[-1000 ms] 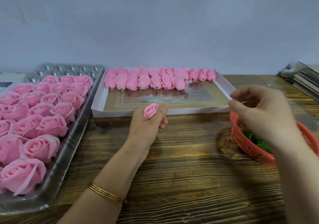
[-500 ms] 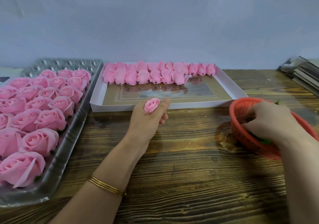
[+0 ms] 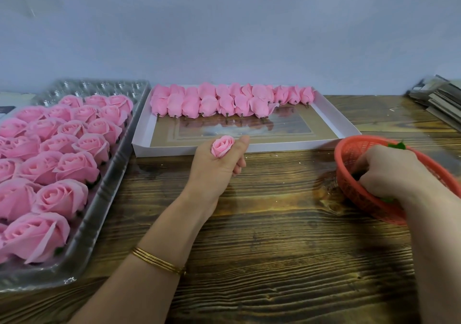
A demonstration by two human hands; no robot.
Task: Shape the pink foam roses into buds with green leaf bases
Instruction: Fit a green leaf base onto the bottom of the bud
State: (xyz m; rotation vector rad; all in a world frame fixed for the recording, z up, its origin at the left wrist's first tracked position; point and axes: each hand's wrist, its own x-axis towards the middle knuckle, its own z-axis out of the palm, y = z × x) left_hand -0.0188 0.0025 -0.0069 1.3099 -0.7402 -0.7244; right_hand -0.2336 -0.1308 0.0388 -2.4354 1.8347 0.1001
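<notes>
One small pink rose (image 3: 222,146) is squeezed into a tight bud and pokes up between the thumb and curled fingers of the left hand (image 3: 217,167) — just in front of the white box (image 3: 336,119). Many big open roses (image 3: 62,154) sit in neat rows, petals up, in the clear plastic tray (image 3: 99,214) on the left, and the shaped buds (image 3: 224,100) lie on their sides in packed rows along the far side of the box, short dark stems pointing to the near side. Only bits of the green leaves (image 3: 396,146) peek out of the red basket (image 3: 349,189) on the right — most are hidden.
</notes>
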